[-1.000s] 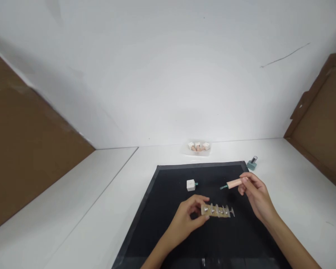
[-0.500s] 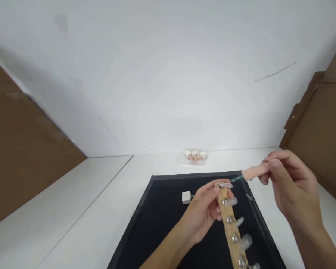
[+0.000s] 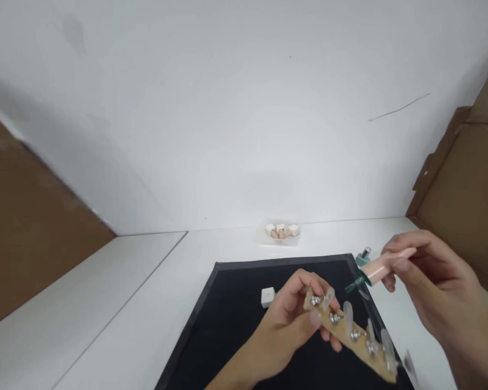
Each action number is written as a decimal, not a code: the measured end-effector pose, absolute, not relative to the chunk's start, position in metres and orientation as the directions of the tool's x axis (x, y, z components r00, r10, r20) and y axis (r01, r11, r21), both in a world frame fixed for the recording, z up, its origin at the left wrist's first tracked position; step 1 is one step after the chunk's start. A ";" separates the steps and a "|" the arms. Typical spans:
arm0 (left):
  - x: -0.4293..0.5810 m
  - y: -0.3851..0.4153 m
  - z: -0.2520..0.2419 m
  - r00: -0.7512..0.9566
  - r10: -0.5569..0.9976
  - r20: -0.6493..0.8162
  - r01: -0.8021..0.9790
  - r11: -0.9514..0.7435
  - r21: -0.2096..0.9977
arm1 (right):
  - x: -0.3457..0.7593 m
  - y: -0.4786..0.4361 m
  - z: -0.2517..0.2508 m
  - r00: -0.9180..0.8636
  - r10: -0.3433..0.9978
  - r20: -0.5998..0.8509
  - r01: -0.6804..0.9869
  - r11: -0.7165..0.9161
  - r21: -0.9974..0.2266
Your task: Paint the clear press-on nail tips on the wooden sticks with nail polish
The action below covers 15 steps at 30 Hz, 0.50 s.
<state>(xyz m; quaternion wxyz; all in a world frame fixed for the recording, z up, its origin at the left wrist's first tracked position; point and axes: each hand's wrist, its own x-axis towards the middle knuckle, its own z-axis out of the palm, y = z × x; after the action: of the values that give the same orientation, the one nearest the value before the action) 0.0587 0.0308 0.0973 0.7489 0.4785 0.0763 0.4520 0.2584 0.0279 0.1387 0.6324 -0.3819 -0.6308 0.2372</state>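
Note:
My left hand [image 3: 295,319] grips the upper end of a tan wooden strip [image 3: 360,346], thumb on its face. Silver metal knobs stand along the strip, with clear nail tips [image 3: 348,317] fixed to them. The strip slants down to the right. In my right hand [image 3: 435,281] is a pink brush cap [image 3: 378,269], pinched between thumb and fingers. Its brush [image 3: 355,284], coated in dark green, points down left, above the strip and apart from the nail tips. A small green bottle [image 3: 363,257] stands just behind the cap.
A black mat [image 3: 231,303] lies under my hands. On it is a white cube [image 3: 268,297]. A clear tray [image 3: 260,234] with white-topped pink pieces stands at the back by the white wall. Brown cardboard [image 3: 463,184] borders the right side.
The strip has turned from nearly upright to slanting down right. My right hand has lowered the brush slightly and tilted the cap, and the green bottle has come into clearer view.

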 end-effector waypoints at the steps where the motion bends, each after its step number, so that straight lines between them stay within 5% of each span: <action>1: 0.059 0.030 0.099 0.566 0.752 0.338 -0.595 0.089 0.799 | 0.259 0.028 0.139 0.076 0.782 0.619 0.211 0.594 -0.776; 15: 0.062 0.024 0.108 0.520 0.744 0.419 -0.486 -0.145 0.862 | 0.249 0.008 0.153 -0.006 0.768 0.641 0.372 0.597 -0.711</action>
<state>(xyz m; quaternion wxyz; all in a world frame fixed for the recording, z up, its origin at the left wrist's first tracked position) 0.0620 0.0239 0.1081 0.6446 0.5871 0.1098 0.4772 0.2488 0.0077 0.1532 0.5704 -0.4142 -0.6877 0.1734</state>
